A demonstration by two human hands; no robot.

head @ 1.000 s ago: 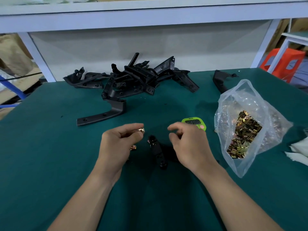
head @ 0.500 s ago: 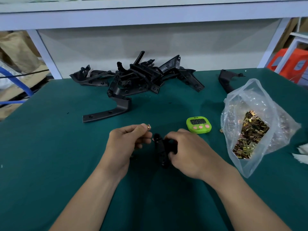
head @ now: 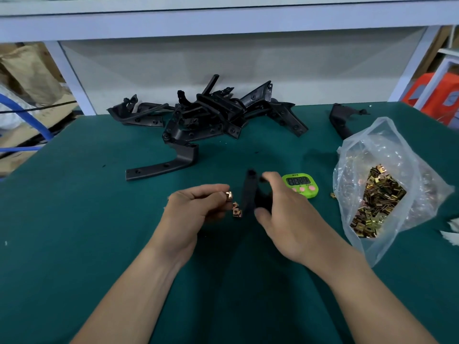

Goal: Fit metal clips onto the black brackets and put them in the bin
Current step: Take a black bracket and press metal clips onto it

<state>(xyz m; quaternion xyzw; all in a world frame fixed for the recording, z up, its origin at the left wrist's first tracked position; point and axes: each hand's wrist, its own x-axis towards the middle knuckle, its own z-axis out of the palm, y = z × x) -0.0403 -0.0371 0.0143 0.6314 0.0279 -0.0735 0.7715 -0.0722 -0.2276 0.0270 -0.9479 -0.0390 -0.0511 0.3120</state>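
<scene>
My right hand [head: 288,214] grips a black bracket [head: 249,192] and holds it raised off the green table, one end pointing away from me. My left hand [head: 192,207] pinches a small brass-coloured metal clip [head: 228,195] between thumb and forefinger, just left of the bracket. Two more loose clips [head: 237,211] lie on the table below it. A pile of black brackets [head: 211,115] lies at the back of the table. A clear plastic bag of clips [head: 377,202] sits at the right. No bin is in view.
A green digital timer [head: 300,184] stands right of my right hand. One long bracket [head: 161,166] lies apart in front of the pile, another [head: 342,120] at the back right. White scraps [head: 450,232] lie at the right edge. A shelf frame runs behind the table.
My right hand took hold of the bracket lying on the table and lifted it upright. My left hand kept its clip and stayed beside it.
</scene>
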